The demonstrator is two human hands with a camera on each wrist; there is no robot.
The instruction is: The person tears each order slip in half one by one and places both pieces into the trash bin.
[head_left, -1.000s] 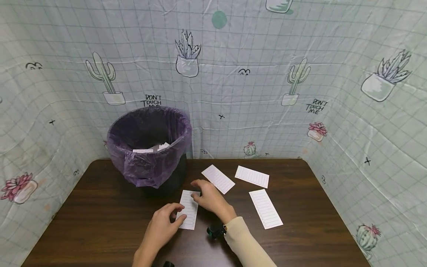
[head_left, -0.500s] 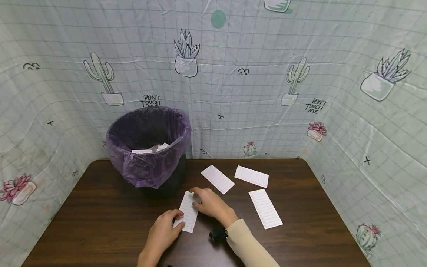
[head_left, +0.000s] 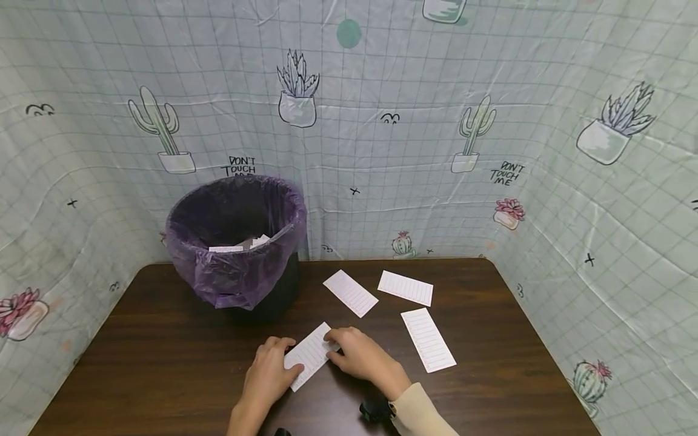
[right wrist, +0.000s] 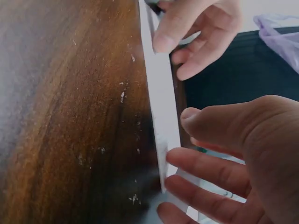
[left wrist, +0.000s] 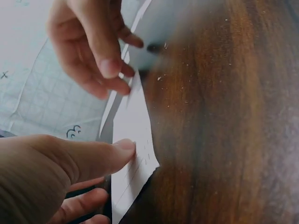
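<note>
A white lined paper card [head_left: 311, 356] lies slanted on the dark wooden table [head_left: 163, 375], between both hands. My left hand [head_left: 267, 372] grips its left end, the thumb on the card and the fingers on the far side, as the left wrist view shows with the card [left wrist: 133, 135] under the thumb. At the card's far right corner is my right hand [head_left: 360, 354]. Its fingers [right wrist: 205, 165] touch the card in the right wrist view, while the thumb stands apart from them. Three more lined cards lie beyond: one card [head_left: 351, 293], a second [head_left: 406, 288] and a third [head_left: 428, 340].
A dark bin [head_left: 280, 290] with a purple liner bag [head_left: 240, 275] stands at the back left, with white paper pieces [head_left: 226, 249] inside. A patterned fabric sheet [head_left: 349, 145] hangs around the table's back and sides.
The card between my hands has turned clockwise, from nearly upright to a slant. My right hand has come nearer and a little right with its far end; my left hand has shifted slightly.
</note>
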